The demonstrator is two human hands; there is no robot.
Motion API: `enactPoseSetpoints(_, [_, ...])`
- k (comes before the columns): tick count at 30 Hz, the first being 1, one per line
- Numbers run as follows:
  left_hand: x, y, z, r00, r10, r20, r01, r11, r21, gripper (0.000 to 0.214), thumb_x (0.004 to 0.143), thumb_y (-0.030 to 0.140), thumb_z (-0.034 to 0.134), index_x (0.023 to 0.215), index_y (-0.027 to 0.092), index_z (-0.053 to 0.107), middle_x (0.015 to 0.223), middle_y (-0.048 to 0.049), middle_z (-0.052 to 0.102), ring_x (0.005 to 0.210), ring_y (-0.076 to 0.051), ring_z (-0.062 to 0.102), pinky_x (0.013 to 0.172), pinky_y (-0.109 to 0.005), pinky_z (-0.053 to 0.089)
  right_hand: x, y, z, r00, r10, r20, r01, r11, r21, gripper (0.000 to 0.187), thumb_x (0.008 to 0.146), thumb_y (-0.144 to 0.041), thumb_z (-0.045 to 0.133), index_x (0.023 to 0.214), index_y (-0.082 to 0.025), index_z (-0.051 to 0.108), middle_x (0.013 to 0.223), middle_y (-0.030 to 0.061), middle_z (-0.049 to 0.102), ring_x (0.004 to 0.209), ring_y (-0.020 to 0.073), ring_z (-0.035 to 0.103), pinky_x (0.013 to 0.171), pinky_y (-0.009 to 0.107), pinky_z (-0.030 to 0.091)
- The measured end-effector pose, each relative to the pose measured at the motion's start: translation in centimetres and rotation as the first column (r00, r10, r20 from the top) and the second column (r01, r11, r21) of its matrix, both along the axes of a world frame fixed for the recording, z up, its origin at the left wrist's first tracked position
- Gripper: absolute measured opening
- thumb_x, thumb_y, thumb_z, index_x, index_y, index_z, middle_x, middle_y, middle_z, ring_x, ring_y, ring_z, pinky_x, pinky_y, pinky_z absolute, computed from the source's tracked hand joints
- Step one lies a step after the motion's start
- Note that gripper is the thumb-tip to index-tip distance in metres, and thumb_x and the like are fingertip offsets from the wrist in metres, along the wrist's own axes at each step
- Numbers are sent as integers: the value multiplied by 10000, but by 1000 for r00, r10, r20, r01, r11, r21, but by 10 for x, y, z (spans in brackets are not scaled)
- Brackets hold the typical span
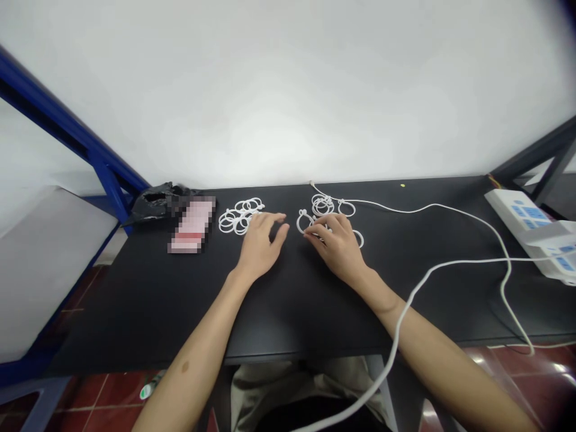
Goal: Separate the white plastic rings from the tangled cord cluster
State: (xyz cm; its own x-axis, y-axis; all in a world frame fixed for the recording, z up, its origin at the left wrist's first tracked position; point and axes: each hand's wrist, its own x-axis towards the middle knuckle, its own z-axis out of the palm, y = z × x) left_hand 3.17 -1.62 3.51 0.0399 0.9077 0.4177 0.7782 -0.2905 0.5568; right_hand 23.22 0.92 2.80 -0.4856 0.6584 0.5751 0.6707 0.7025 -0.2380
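Note:
My left hand (261, 243) lies flat on the black table (148, 300), fingers stretched out, its fingertips touching a cluster of white looped ties (238, 216). My right hand (337, 243) rests a little to the right, fingers curled down onto a second cluster of white loops (326, 207), pinching at one loop (303, 222) near its fingertips. Part of that cluster is hidden under the hand.
A blurred pink flat item (192, 225) and a crumpled black bag (157, 201) lie at the left rear. A white cable (450, 210) runs from the loops across the right side and off the front edge. A white power strip (535, 231) sits far right. Blue frame (67, 135) at left.

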Motion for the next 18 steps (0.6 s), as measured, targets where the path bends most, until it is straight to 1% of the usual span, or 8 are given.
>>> enactPoseSetpoints(1, [3,-1,0,997,-59,48,61,998,-34,244,970,340,471,1112,212,623,1038,-52,678,986,-212,593,928,-400,474,-1,-1,0,1000,25,2,-25,1000,0,124,952,-269,545,945,-253,668,973,70,643,936,240,506,833,402,442])
enactPoseSetpoints(3, [7,-3,-2,986,-125,113,135,987,-90,260,973,374,473,1088,208,638,993,-37,692,897,-185,612,858,-359,501,-4,-3,0,998,63,21,-63,998,3,139,958,-277,534,934,-249,668,951,71,645,891,229,508,806,391,446])
enactPoseSetpoints(5, [10,-4,-4,979,-143,143,159,982,-103,255,970,377,480,1050,208,654,963,-27,698,846,-170,615,815,-330,509,-6,-5,1,995,93,37,-93,996,8,158,963,-284,524,911,-241,667,923,73,647,845,220,505,780,381,446])
enactPoseSetpoints(9, [11,-4,-4,976,-130,176,149,984,-101,220,962,351,502,972,218,677,902,-10,698,777,-152,612,755,-299,515,-8,-7,2,991,129,23,-128,991,-30,156,965,-289,515,918,-234,654,917,78,645,828,218,514,777,383,450])
enactPoseSetpoints(11, [11,-3,-3,973,-123,195,144,984,-101,207,957,339,516,959,220,684,908,-12,704,770,-152,616,745,-297,519,-7,-8,2,993,121,-14,-121,991,-58,131,960,-291,519,946,-226,631,923,80,642,837,221,527,787,388,457])
enactPoseSetpoints(14, [10,-3,0,970,-117,213,139,986,-92,189,948,318,536,964,219,697,934,-21,718,805,-164,634,762,-307,527,-7,-9,2,992,59,-113,-68,995,-78,124,949,-306,536,1015,-212,584,903,77,626,845,225,554,774,384,477])
enactPoseSetpoints(16, [10,-3,1,968,-123,218,144,986,-81,192,953,299,529,986,222,702,938,-23,729,845,-172,648,796,-321,528,-7,-9,2,984,15,-176,-33,995,-97,203,944,-314,545,1114,-205,549,924,81,613,855,225,577,770,380,495])
enactPoseSetpoints(18, [9,-2,0,967,-137,217,155,985,-68,209,965,278,509,1016,227,705,920,-21,738,865,-176,655,827,-337,527,-7,-9,2,979,4,-204,-31,991,-129,298,945,-315,545,1220,-207,506,981,90,606,878,219,598,786,377,510])
